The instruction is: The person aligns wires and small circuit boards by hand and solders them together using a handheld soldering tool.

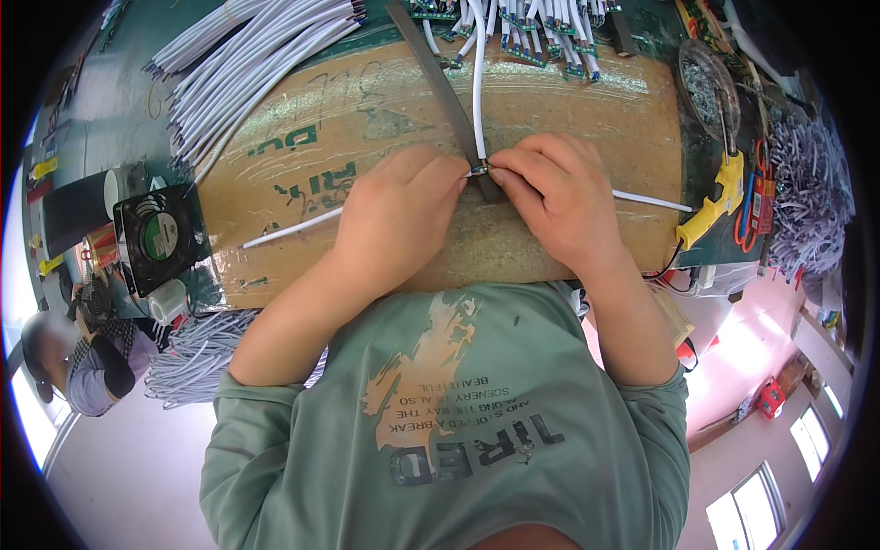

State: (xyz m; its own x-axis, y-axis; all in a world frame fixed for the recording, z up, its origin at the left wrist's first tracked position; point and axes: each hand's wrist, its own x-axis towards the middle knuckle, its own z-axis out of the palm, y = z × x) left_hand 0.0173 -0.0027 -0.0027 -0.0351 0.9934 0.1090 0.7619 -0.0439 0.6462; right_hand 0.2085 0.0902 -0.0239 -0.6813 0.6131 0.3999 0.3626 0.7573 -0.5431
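My left hand is closed in a pinch at the middle of the board, and a white cable runs out of it to the left. Opposite it, my right hand pinches too; another white cable leaves it toward the right. Between the fingertips lie thin stripped wire ends, too small to make out fully. A third white cable comes down to this spot from the far side. Beneath the fingers rests a dark flat bar, slanting away from me.
A worn brown board covers the bench. Bundled white cables lie far left, cables with small green circuit boards far middle. A black fan stands left. On the right are a yellow glue gun and a round dish. Another person sits far left.
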